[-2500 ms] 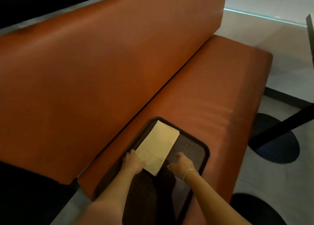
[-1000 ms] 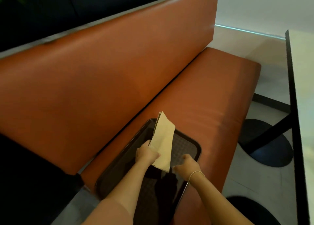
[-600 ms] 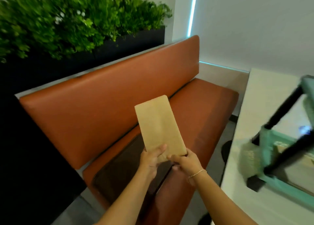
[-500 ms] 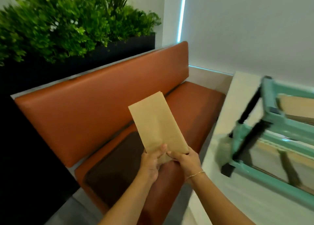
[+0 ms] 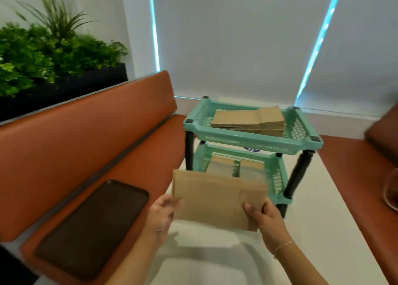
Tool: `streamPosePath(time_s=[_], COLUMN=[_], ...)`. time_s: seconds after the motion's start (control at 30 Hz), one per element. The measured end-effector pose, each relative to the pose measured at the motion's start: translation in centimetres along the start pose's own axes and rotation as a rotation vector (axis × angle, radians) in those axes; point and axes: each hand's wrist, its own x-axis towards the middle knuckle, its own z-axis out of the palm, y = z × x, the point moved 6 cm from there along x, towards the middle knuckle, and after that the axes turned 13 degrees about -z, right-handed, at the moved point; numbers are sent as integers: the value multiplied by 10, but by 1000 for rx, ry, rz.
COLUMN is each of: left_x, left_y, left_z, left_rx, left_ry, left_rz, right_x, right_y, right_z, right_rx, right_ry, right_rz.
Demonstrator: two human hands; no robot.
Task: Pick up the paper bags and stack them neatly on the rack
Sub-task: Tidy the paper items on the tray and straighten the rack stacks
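Left hand (image 5: pixel 162 212) and right hand (image 5: pixel 265 216), fingers clamped on opposite ends of paper bag (image 5: pixel 217 199), before rack (image 5: pixel 254 138).

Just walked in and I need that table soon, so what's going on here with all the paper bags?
A person is filing flat paper bags into a green two-tier rack standing on the white table. Both hands hold one paper bag by its ends, left hand and right hand, just in front of the lower tier. The top tier already carries a stack of bags, and the lower tier holds more. A dark tray lies on the orange bench.
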Motion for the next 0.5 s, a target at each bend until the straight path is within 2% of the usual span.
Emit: streamPosePath(time_s=[0.13,0.33,0.5], left_x=[2,3,8], left_y=[-27,-55,-57], left_z=[23,42,27], left_rx=[334,361,486], left_ry=[3,-67,-61], left_rz=[29,-1,-53], right_x=[-17,-22,-30], right_y=[16,33,56], right_z=[-39,-49,-49], right_rx=[-67,-125,-197], right_ry=[30,90,97], right_rz=[-36,-79,7])
